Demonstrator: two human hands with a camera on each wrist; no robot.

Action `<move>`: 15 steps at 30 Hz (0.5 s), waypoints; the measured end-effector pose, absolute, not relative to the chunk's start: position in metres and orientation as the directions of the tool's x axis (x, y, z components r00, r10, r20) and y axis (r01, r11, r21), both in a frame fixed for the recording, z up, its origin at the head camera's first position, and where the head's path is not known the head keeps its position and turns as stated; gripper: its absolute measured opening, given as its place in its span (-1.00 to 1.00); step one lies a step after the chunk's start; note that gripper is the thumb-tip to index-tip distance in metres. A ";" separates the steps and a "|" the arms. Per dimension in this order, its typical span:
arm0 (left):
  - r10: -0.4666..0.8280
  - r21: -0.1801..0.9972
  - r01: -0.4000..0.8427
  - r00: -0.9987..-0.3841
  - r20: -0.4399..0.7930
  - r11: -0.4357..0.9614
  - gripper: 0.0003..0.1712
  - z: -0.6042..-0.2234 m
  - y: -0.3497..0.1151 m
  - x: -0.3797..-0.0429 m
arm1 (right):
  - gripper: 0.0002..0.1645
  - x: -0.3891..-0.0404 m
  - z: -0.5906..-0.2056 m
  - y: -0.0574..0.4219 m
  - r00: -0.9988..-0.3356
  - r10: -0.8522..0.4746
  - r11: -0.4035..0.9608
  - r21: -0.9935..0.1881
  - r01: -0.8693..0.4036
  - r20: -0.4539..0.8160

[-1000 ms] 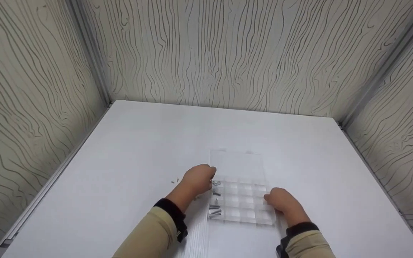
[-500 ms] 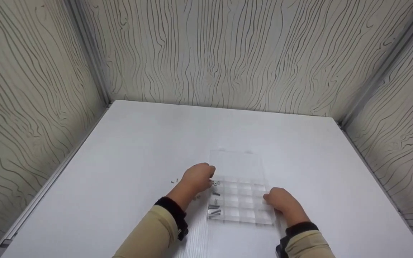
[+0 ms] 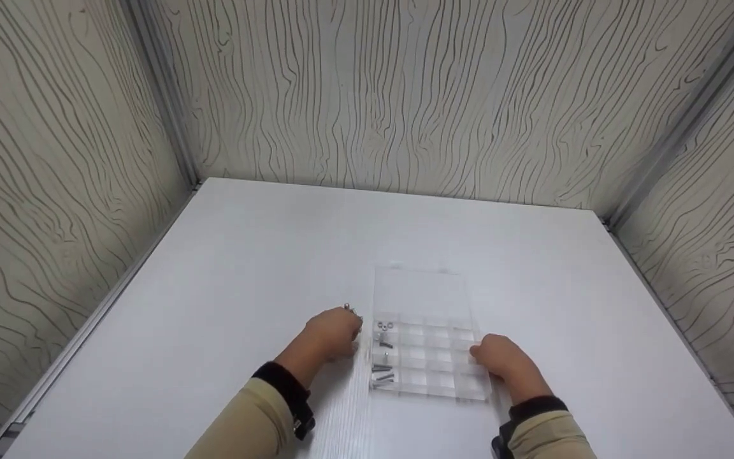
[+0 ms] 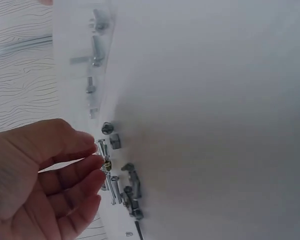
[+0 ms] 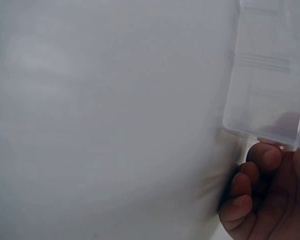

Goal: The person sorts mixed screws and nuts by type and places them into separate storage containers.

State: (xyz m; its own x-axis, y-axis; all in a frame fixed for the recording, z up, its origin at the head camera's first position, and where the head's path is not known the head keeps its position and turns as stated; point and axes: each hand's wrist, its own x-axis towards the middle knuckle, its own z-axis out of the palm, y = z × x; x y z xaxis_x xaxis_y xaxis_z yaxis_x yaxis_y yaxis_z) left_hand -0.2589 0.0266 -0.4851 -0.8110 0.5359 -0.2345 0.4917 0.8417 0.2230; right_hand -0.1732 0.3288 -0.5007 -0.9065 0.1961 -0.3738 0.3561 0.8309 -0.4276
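Note:
A clear compartment box [image 3: 434, 357] lies on the white table [image 3: 265, 255], its lid [image 3: 421, 293] open flat behind it. Screws [image 3: 381, 371] fill its left column only. My left hand [image 3: 331, 336] is just left of the box, over a small pile of loose screws [image 4: 122, 187]. In the left wrist view its thumb and forefinger [image 4: 92, 167] pinch a small screw [image 4: 106, 163] at the pile's edge. My right hand [image 3: 499, 359] grips the box's right edge. In the right wrist view its thumb [image 5: 264, 156] sits under the box [image 5: 270, 75] corner.
Wood-grain panels [image 3: 405, 95] wall the table at the back and on both sides. Metal strips [image 3: 86, 319] run along the table's side edges. The wide white surface lies beyond and beside the box.
My left hand has drawn back from the box's top-left compartment to the loose screws on its left. The right hand and the box have stayed put.

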 end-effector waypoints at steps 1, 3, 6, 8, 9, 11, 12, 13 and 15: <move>0.539 0.214 0.498 -0.811 -0.229 0.840 -0.87 -0.487 0.026 -0.258 | -0.68 -0.173 -0.501 0.329 -0.907 0.195 0.832 -0.426 0.355 -0.374; 0.540 0.212 0.501 -0.811 -0.226 0.839 -0.86 -0.489 0.025 -0.255 | -0.66 -0.173 -0.502 0.329 -0.911 0.189 0.843 -0.415 0.342 -0.366; 0.544 0.209 0.506 -0.811 -0.217 0.837 -0.87 -0.492 0.025 -0.253 | -0.65 -0.174 -0.504 0.330 -0.915 0.183 0.852 -0.407 0.330 -0.359; 0.552 0.199 0.518 -0.808 -0.204 0.832 -0.87 -0.494 0.025 -0.252 | -0.64 -0.174 -0.504 0.331 -0.919 0.177 0.858 -0.402 0.320 -0.352; 0.555 0.190 0.524 -0.807 -0.200 0.830 -0.87 -0.494 0.025 -0.252 | -0.64 -0.174 -0.504 0.331 -0.920 0.176 0.858 -0.403 0.318 -0.350; 0.555 0.176 0.528 -0.808 -0.197 0.831 -0.90 -0.496 0.026 -0.251 | -0.64 -0.174 -0.504 0.331 -0.920 0.175 0.857 -0.405 0.318 -0.352; 0.554 0.168 0.528 -0.809 -0.197 0.832 -0.91 -0.496 0.027 -0.251 | -0.64 -0.174 -0.503 0.330 -0.920 0.174 0.859 -0.404 0.316 -0.351; 0.552 0.159 0.530 -0.810 -0.196 0.833 -0.92 -0.497 0.027 -0.251 | -0.64 -0.175 -0.503 0.330 -0.921 0.173 0.859 -0.403 0.315 -0.349; 0.544 0.152 0.523 -0.814 -0.205 0.839 -0.89 -0.497 0.028 -0.250 | -0.65 -0.175 -0.501 0.329 -0.919 0.175 0.859 -0.401 0.318 -0.352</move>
State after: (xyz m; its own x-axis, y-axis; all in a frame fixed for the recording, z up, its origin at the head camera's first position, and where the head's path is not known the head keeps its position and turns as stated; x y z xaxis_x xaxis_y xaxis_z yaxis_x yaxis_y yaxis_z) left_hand -0.2500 0.0276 -0.4974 -0.8136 0.5443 -0.2046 0.5228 0.8387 0.1524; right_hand -0.1747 0.3291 -0.5012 -0.9192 0.1755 -0.3525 0.3179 0.8590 -0.4014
